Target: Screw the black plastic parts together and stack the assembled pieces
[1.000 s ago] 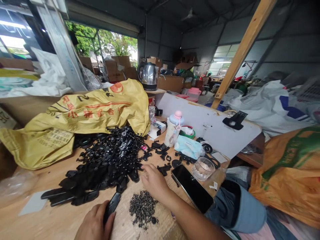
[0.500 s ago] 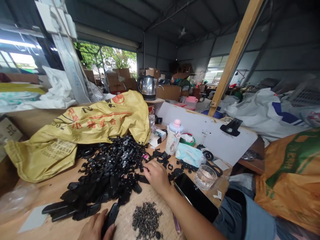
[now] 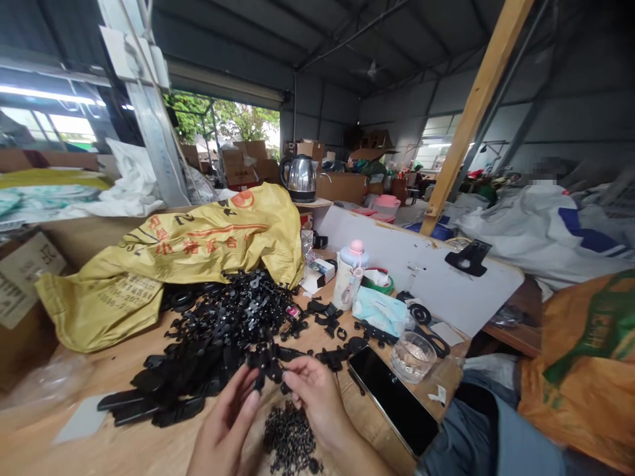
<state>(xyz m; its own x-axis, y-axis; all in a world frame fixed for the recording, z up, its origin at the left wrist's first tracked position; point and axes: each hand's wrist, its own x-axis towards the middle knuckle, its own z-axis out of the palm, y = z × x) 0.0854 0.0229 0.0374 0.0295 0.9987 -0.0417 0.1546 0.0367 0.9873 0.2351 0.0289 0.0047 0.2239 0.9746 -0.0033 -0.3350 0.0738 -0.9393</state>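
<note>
Both my hands are raised close together over the front of the table. Fingers of my left hand are closed on a black plastic part. Thumb and fingers of my right hand pinch at small black pieces just to its right; their exact shape is blurred against the heap. Behind the hands lies a big heap of black parts, with long flat black pieces at its left front. A pile of tiny dark pieces lies below and between my hands.
A yellow sack drapes behind the heap. Right of it are a bottle, a tissue pack, a glass bowl and a phone. A kettle stands behind, and an orange sack lies at the right.
My left hand has risen from the table to the middle with a black part. My right hand has drawn back from the heap towards it. The view has shifted slightly.
</note>
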